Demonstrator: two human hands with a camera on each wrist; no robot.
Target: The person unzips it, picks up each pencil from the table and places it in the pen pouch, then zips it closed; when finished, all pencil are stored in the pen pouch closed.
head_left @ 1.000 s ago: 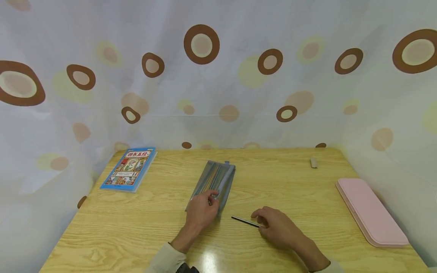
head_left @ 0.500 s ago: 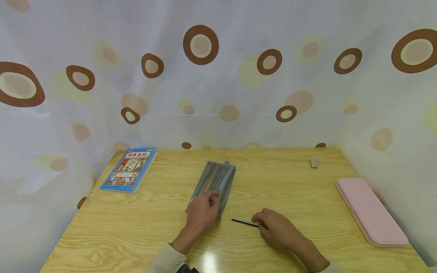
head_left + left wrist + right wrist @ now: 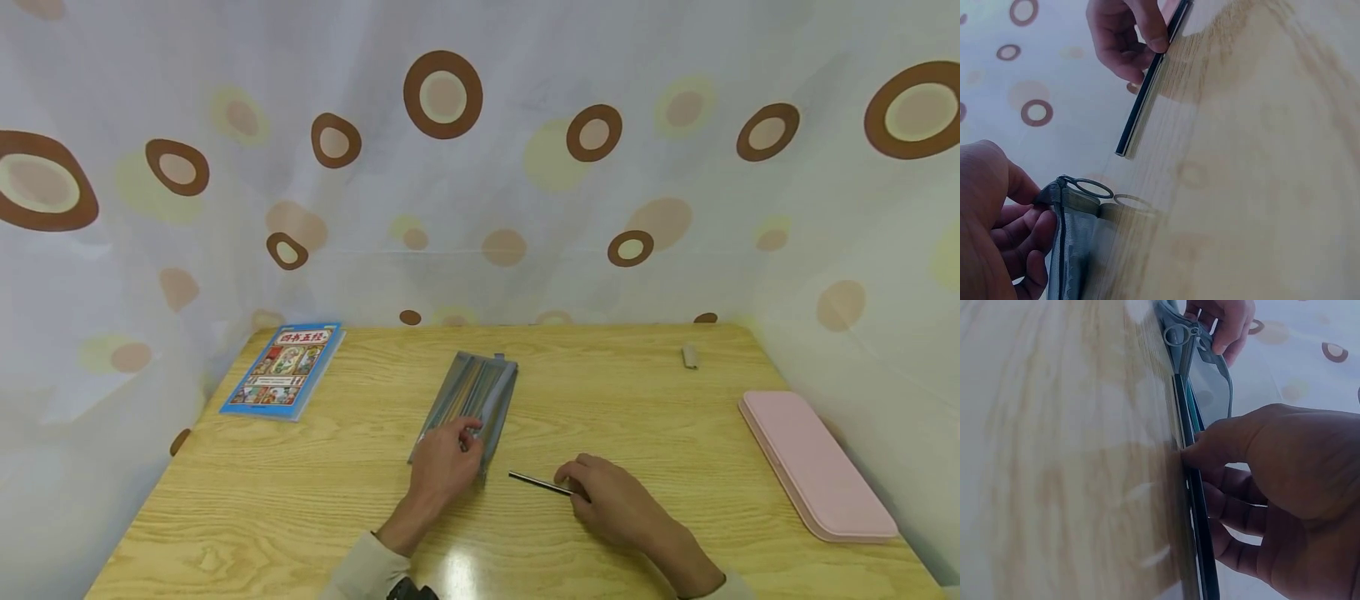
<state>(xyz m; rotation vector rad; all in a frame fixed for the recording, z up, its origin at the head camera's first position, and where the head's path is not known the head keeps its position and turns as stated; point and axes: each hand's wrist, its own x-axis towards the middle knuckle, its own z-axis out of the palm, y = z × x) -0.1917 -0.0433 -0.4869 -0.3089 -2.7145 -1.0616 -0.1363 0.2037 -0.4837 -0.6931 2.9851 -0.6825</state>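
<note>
A grey see-through mesh pencil pouch (image 3: 487,400) with several long thin items inside lies near the middle of the table. My left hand (image 3: 444,458) pinches its near end, beside a zip with a ring pull (image 3: 1090,187). To the right, my right hand (image 3: 611,500) holds a slim black pencil-like rod (image 3: 536,482) between thumb and fingers. The rod's free end points left toward the pouch and stays apart from it. In the right wrist view the rod (image 3: 1200,531) runs past the thumb and out of the frame, low over the table. Its far end is hidden in the head view.
A blue-covered book (image 3: 285,371) lies at the back left. At the right edge is a pink case (image 3: 817,467), with a small beige block (image 3: 690,357) behind it. A patterned sheet (image 3: 502,167) encloses the wooden table (image 3: 600,392) at the back and sides.
The rod's free end dips slightly and then rises again in my right hand. My left hand and the pencil pouch have stayed in place.
</note>
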